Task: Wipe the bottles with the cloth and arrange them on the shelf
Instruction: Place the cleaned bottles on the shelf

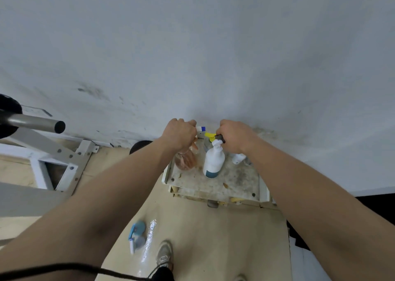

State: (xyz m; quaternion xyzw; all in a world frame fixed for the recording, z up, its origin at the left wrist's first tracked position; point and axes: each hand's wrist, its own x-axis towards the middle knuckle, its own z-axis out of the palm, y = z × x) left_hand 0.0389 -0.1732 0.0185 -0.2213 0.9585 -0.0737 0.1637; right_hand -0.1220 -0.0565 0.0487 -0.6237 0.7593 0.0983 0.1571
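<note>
Left hand (178, 134) fingers wrapped round amber bottle (186, 160) neck, right hand (234, 136) fingers gripping black-tipped sprayer (220, 139), its body hidden beneath, yellow nozzle (210, 135) bottle unclear behind.

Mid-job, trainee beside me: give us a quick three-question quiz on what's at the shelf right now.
1. True or false: the white bottle with the teal base stands upright on the shelf top.
2. The left hand grips: A) the bottle of pinkish liquid, B) the white bottle, C) the blue bottle on the floor.
3. Fill in: the right hand grips a sprayer whose nozzle is ____.
Key: 1 true; 2 A; 3 yellow.
</note>
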